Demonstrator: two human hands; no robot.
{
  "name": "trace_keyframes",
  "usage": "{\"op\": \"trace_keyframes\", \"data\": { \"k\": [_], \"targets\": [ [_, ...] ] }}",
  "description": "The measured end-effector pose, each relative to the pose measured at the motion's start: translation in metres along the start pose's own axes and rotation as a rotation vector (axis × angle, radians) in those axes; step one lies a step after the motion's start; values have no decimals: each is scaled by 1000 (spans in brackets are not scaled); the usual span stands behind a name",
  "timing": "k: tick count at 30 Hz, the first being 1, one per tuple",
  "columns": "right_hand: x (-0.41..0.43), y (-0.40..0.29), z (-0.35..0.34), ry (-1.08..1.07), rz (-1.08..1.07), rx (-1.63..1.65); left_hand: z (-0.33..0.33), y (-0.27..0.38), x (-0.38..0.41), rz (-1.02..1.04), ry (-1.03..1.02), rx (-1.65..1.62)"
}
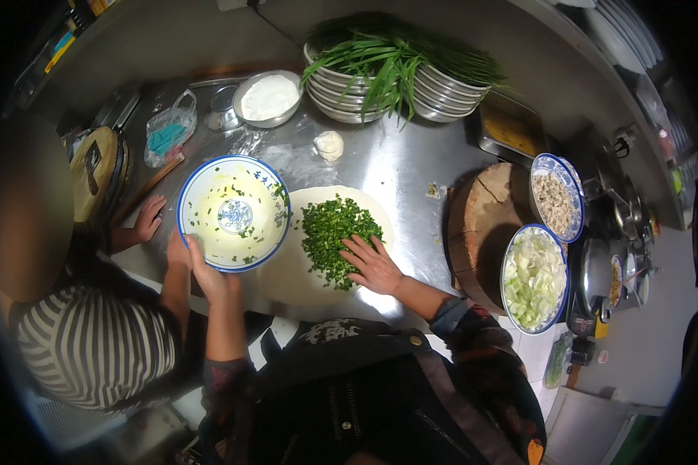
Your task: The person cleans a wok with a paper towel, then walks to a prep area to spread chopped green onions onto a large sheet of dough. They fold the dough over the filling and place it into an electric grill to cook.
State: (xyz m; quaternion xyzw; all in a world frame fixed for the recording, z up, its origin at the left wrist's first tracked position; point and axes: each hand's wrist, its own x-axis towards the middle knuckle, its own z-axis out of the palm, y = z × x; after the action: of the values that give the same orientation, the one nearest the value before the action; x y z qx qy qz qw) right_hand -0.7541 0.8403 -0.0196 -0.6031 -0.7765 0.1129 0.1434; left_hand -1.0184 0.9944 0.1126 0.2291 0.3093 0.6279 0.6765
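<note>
My left hand [211,278] grips the lower rim of a white bowl with a blue edge [200,235]. The bowl is tilted so its inside faces me, with scraps of chopped greens and a yellowish film left on its wall. To its right, a heap of chopped green chives [331,235] lies on a thin rolled-out dough sheet [291,285]. My right hand [378,270] rests on the heap's lower right side, fingers spread, holding nothing. A ball of dough [328,146] sits beyond the sheet.
A co-worker in a striped top [99,349] stands close on the left, hands at the steel table [419,192]. Flour fills a metal bowl [241,110]. Long chives [384,58] lie over stacked bowls. A round chopping block [483,209] and bowls of sliced vegetable [532,279] and diced food [552,200] stand right.
</note>
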Motion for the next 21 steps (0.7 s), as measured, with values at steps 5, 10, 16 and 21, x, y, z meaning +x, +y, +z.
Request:
{"op": "trace_keyframes", "data": {
  "k": [5, 10, 16, 21],
  "targets": [
    [36, 20, 11, -3, 46, -75, 13, -3, 1, -18, 52, 51],
    [25, 43, 1, -1, 169, -76, 14, 6, -4, 3, 53, 32],
    [51, 22, 6, 80, 21, -9, 6, 11, -1, 80, 64, 54],
    [92, 17, 21, -15, -15, -18, 14, 17, -5, 48, 99, 43]
  ]
}}
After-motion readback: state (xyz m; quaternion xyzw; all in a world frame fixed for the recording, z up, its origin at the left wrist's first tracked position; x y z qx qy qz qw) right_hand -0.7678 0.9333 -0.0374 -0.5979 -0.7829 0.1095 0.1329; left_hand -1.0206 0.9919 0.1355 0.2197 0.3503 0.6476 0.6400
